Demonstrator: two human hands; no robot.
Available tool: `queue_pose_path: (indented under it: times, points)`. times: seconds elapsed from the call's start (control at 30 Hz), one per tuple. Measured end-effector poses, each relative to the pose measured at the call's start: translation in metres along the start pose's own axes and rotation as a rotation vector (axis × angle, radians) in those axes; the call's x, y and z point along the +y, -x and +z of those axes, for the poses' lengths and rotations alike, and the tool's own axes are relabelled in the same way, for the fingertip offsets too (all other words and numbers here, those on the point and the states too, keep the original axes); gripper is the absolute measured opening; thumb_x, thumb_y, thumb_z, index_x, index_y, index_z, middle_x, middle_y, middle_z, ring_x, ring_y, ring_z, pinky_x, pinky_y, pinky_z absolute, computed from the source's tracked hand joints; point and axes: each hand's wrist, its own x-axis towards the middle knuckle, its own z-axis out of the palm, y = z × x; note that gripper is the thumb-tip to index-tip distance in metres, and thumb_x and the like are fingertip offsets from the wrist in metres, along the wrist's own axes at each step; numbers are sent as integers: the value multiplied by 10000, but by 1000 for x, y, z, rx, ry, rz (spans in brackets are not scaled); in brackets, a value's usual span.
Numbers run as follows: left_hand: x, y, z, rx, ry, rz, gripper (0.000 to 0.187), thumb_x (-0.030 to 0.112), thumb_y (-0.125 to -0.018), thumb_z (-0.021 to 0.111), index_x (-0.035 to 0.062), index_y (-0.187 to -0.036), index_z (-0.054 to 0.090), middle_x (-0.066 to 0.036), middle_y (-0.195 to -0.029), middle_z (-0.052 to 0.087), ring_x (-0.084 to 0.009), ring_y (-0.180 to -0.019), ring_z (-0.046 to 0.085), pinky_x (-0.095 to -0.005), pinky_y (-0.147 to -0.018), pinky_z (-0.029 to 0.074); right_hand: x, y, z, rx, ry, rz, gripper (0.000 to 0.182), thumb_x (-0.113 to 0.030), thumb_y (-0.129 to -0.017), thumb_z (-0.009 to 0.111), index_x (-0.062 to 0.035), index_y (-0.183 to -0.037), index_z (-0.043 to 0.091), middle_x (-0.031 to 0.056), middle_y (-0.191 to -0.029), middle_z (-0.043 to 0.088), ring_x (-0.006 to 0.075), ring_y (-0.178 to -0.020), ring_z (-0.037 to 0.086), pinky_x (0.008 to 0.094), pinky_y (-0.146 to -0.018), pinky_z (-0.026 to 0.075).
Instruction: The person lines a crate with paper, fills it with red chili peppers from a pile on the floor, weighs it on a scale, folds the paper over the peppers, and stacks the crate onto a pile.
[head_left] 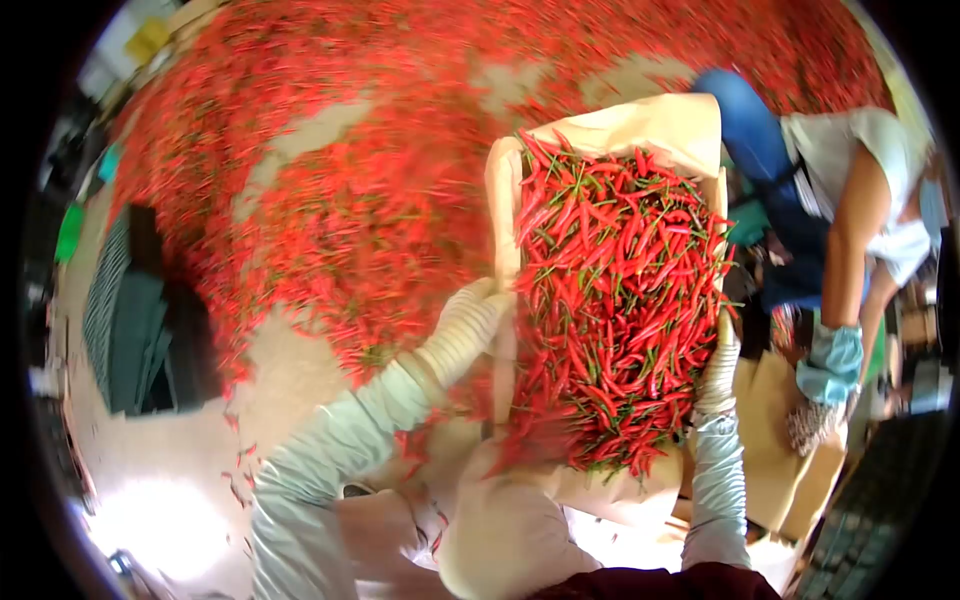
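Note:
A box lined with brown paper [640, 125] is full of red chillies [625, 290] with green stems. My left hand [468, 318], in a pale ribbed glove, is closed on the box's left edge. On the right side, my right hand [720, 365], gloved alike, is against the box's edge, its fingers mostly hidden by the wall and chillies. The near end of the box is close to my legs, and the chillies there are blurred.
Red chillies [350, 220] cover much of the floor [290, 370]. Dark green crates [140, 320] stand at the left. At the right a co-worker [860, 180] bends down, a gloved hand [815, 425] at brown paper [765, 430].

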Motion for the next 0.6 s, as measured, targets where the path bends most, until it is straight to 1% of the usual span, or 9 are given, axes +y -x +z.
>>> queue_pose_path:
  times: [0.17, 0.2, 0.23, 0.27, 0.4, 0.43, 0.47, 0.57, 0.6]
  points:
    - [39, 183, 0, 20, 207, 100, 331, 117, -793, 536, 40, -1114, 550, -77, -891, 640, -170, -737, 644, -325, -669, 568, -43, -13, 31, -390, 261, -401, 417, -313, -986, 476, 11, -1219, 599, 89, -1124, 646, 156, -1004, 576, 322, -913, 453]
    - [-22, 147, 32, -80, 124, 216, 379, 101, -774, 531, 16, -1144, 532, -101, -920, 639, -210, -785, 661, -351, -747, 572, -6, -21, -42, -293, 267, -540, 414, -311, -981, 488, 12, -1214, 602, 96, -1134, 642, 159, -1022, 568, 326, -933, 442]
    - [-50, 165, 38, -108, 233, 271, 399, 104, -788, 542, -19, -1166, 514, -130, -942, 642, -254, -827, 678, -372, -784, 568, -12, -15, -45, -323, 321, -618, 412, -310, -976, 500, 12, -1209, 605, 102, -1143, 638, 162, -1041, 561, 329, -954, 431]
    - [-61, 193, 48, -84, 246, 255, 387, 101, -798, 545, -33, -1160, 517, -147, -947, 646, -266, -834, 683, -382, -797, 566, -28, -6, -42, -490, 169, -499, 401, -308, -961, 526, -3, -1208, 610, 109, -1125, 636, 159, -1058, 551, 324, -988, 407]
    - [-178, 261, 71, -126, 370, 349, 328, 72, -818, 549, -68, -1113, 580, -204, -981, 667, -314, -840, 688, -395, -801, 565, -57, 53, -38, -602, 297, -695, 354, -287, -926, 570, 16, -1095, 643, 34, -963, 642, 119, -897, 544, 280, -843, 429]
    - [-168, 219, 34, -330, 320, 377, 312, 59, -818, 545, -68, -1098, 601, -213, -995, 672, -325, -850, 687, -391, -797, 567, -57, 66, -42, -453, 320, -782, 343, -278, -922, 573, 23, -1069, 647, 25, -939, 642, 113, -870, 540, 277, -817, 428]
    - [-175, 237, 43, -270, 79, 529, 296, 58, -837, 541, -62, -1096, 618, -225, -1039, 669, -334, -885, 686, -385, -765, 576, -70, 77, -29, -506, 338, -769, 343, -280, -917, 574, 22, -1054, 657, 39, -923, 651, 118, -871, 550, 280, -817, 430]
    - [-186, 329, 92, -249, 350, 465, 269, 114, -902, 565, -34, -1123, 606, -190, -1007, 676, -267, -861, 685, -325, -687, 561, -113, 119, -20, -669, 509, -783, 384, -312, -894, 592, 30, -1054, 662, 90, -945, 677, 153, -887, 586, 298, -829, 442]
    - [-187, 364, 113, -222, 307, 440, 295, 103, -884, 551, -47, -1130, 615, -219, -1064, 667, -328, -934, 682, -367, -713, 589, -127, 139, -20, -735, 511, -715, 386, -300, -885, 598, 33, -1071, 657, 104, -968, 681, 166, -904, 597, 309, -841, 449]
